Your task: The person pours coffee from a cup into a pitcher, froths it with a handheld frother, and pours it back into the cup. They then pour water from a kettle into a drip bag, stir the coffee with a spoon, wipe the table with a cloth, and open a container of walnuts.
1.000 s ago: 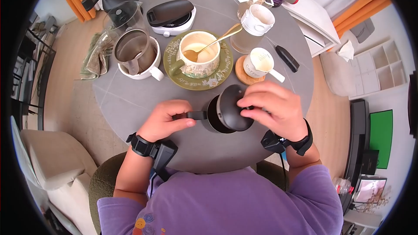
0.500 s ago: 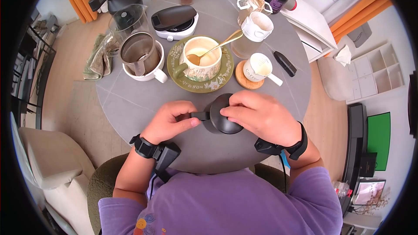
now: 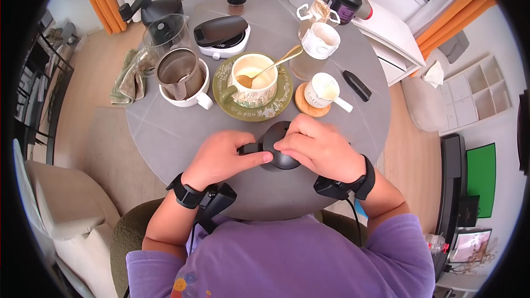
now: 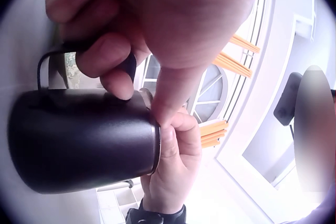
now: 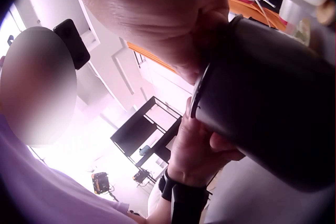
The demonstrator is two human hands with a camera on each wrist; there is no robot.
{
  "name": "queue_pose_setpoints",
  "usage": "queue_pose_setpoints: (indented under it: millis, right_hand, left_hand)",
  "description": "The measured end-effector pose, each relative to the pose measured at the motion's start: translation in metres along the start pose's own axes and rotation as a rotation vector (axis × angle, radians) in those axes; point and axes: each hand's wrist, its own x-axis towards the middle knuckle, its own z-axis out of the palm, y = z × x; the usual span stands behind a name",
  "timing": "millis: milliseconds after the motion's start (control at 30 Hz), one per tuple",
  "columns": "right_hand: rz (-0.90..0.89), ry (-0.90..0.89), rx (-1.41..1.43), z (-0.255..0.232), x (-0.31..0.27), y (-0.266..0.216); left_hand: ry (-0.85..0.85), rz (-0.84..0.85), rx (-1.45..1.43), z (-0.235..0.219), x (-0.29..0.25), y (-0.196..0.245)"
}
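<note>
A black cylindrical pot [image 4: 84,134] with a dark lid [image 3: 280,157] stands near the table's front edge in the head view. My left hand [image 3: 216,157] grips its handle, fingers curled round it in the left wrist view, with the thumb reaching to the lid's rim. From the other side my right hand [image 3: 320,149] holds the top of the lid with bent fingers and thumb. The lid covers the pot's mouth; the knob is hidden by the fingers. In the right wrist view the pot [image 5: 278,98] fills the right side.
Behind the pot are a floral cup [image 3: 254,91] with a gold spoon on a green saucer [image 3: 243,111], a white cup [image 3: 203,99] holding a metal filter, and a small white cup [image 3: 322,89] on a wooden coaster [image 3: 310,105]. A scale [image 3: 223,47] and a black clip-like object [image 3: 357,85] lie farther back.
The lid, earlier tilted above the open pot, now sits over its mouth. My right hand has moved left with it, and my left thumb has reached across to the lid's edge.
</note>
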Motion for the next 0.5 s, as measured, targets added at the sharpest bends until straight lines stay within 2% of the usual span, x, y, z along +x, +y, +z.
queue_pose_setpoints:
  millis: [100, 300, 500]
  right_hand:
    - [0.037, 0.008, 0.047, 0.002, -0.001, 0.0]
    - [0.043, 0.018, 0.011, 0.008, -0.005, 0.004]
    - [0.079, 0.214, 0.012, 0.009, -0.028, -0.004]
  left_hand:
    - [-0.048, -0.035, 0.005, -0.001, 0.002, -0.002]
    - [0.006, -0.031, -0.075, 0.009, -0.004, -0.005]
    - [-0.006, -0.022, -0.216, 0.03, -0.02, -0.011]
